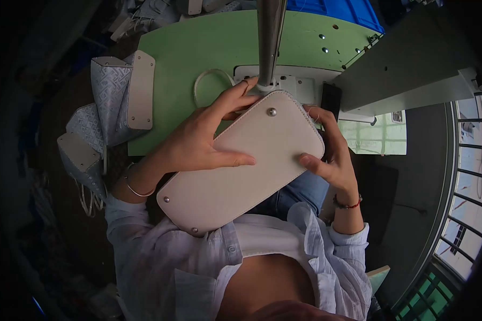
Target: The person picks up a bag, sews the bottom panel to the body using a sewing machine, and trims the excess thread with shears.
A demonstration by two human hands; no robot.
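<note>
A pale beige handbag [268, 144] is tilted across my lap, its flat stitched base facing up with metal studs near the corners. My left hand [198, 136] grips its left edge: the thumb lies on the base, and the other fingers reach forward beside the machine's metal post [270, 43]. Around the right edge, my right hand [332, 150] is closed, thumb on the base and fingers at the side. A thin loose thread shows near those fingers. The bag's far end meets the sewing machine [302, 83] under the post, where contact is hidden. A pale strap [200, 88] loops out behind my left hand.
Several patterned bags with beige bases [142, 91] hang or rest left of the green table [171, 48]. A blue crate [337, 10] stands at the back. The machine's large grey body [407, 69] rises on the right, near a barred window [466, 187].
</note>
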